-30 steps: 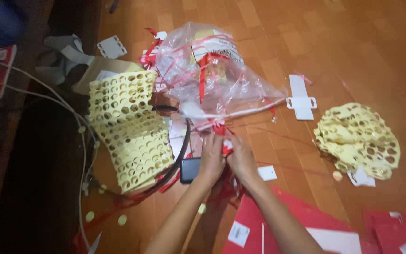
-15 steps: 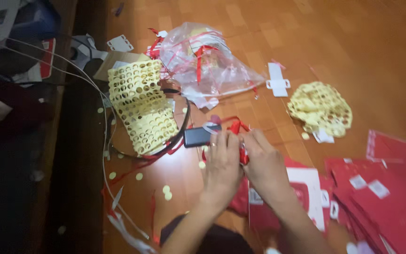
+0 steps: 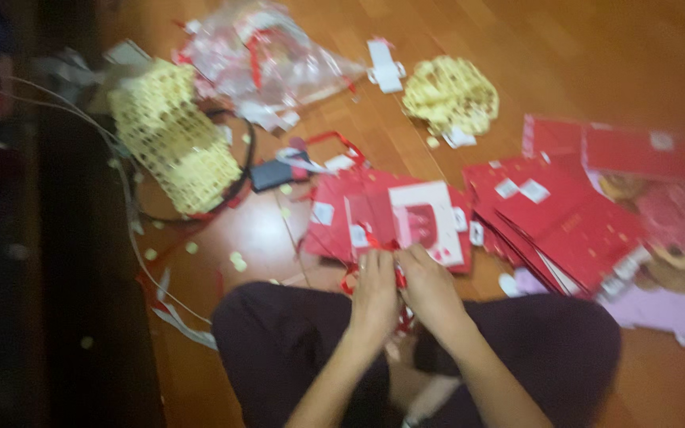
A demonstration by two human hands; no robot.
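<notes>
While the person sits on the wooden floor (image 3: 295, 238) with dark-clothed knees spread, both hands meet just above the lap; the left hand (image 3: 374, 297) and the right hand (image 3: 431, 289) are pressed close together, fingers (image 3: 382, 265) curled inward and closed on a bit of red ribbon (image 3: 396, 273), though blur hides the exact grip; the ribbon lies at the near edge of a red card packet (image 3: 394, 218) with a white panel, which rests flat on the floor just beyond the fingertips. To the right of it a fanned stack of red envelopes (image 3: 564, 222) spreads toward a pink sheet (image 3: 667, 313); farther back sits a round yellow punched sheet (image 3: 449, 95) beside a small white plastic tag (image 3: 384, 67). At the upper left a clear plastic bag (image 3: 267, 59) with red strips lies crumpled, and a long yellow perforated sheet (image 3: 172, 139) curves beside it; a small dark box (image 3: 273, 174) sits between that sheet and the red packet; thin white cables (image 3: 132, 230) run along the dark left edge, and little pale round cut-outs (image 3: 235, 259) dot the boards near the left knee.
</notes>
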